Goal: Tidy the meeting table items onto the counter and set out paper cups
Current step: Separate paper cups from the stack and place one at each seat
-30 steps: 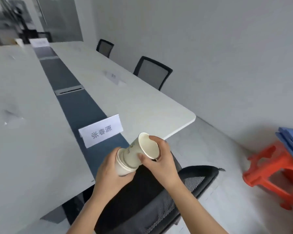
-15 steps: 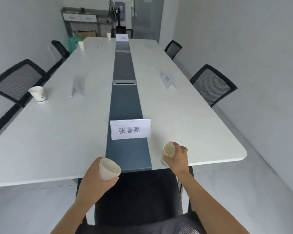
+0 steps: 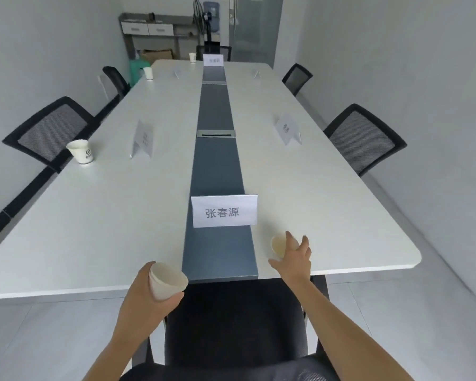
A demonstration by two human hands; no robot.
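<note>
Left hand point(image 3: 140, 298) grips nested paper cups point(image 3: 166, 283) just short of white table point(image 3: 341, 215); right hand point(image 3: 293, 257), fingers spread loose, around single cup point(image 3: 278, 244) standing on tabletop right of name card point(image 3: 224, 211)

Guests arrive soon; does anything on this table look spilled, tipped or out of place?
Nothing is spilled. Only the paper cup by the right hand looks tilted toward the near edge, and it is not clearly standing flat.
</note>
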